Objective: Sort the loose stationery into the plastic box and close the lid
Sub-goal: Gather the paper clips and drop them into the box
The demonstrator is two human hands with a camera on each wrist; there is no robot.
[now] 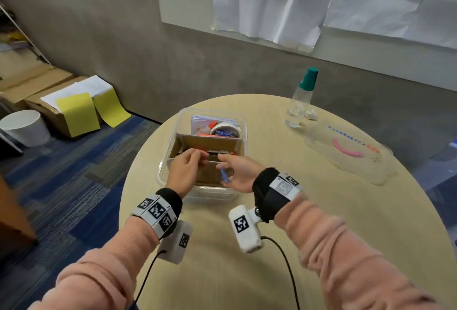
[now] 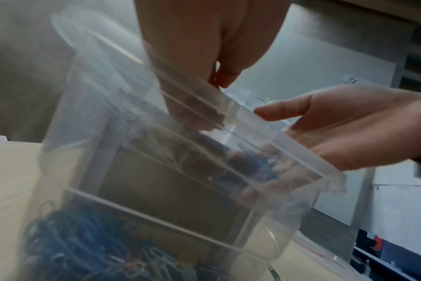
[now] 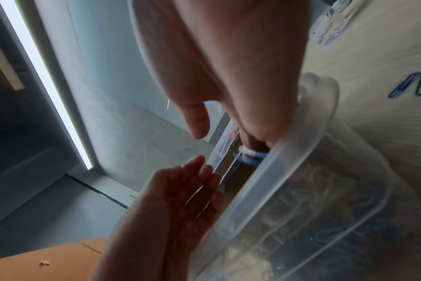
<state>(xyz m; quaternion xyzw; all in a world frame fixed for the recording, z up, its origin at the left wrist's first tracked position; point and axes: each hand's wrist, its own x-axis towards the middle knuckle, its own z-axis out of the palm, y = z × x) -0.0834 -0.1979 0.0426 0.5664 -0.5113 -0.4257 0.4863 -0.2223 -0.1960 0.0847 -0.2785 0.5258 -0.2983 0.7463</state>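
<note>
- Desk [image 1: 284, 248] — round, pale wood-grain top; carries everything listed below.
- Plastic box [image 1: 165, 166] — clear, rectangular, standing near the desk's left edge, open-topped. Brown cardboard dividers [image 1: 210, 140] split it into compartments; the far one holds a tape roll [image 1: 226, 128] and orange and blue items, the nearest a heap of blue paper clips [image 2: 67, 245].
- Lid [image 1: 351, 151] — clear, with a pink handle, lying flat on the desk well to the right of the box; not yet fitted.
- Bottle [image 1: 300, 102] — clear, green cap, upright at the far right.
- Left hand [image 1: 184, 173] — over the middle compartment, fingers curled together, pinching something small and dark I cannot identify.
- Right hand [image 1: 241, 173] — just beside it over the box, palm turned up, fingers loosely apart, a small blue item [image 1: 225, 176] lying in them.
- Loose clips [image 3: 411, 83] — one blue, one green, on the desk outside the box.
- Risk, as judged: the blue item rests unclamped, so a tilt may spill it into the wrong compartment; the stray clips could be missed before the lid goes on.
</note>
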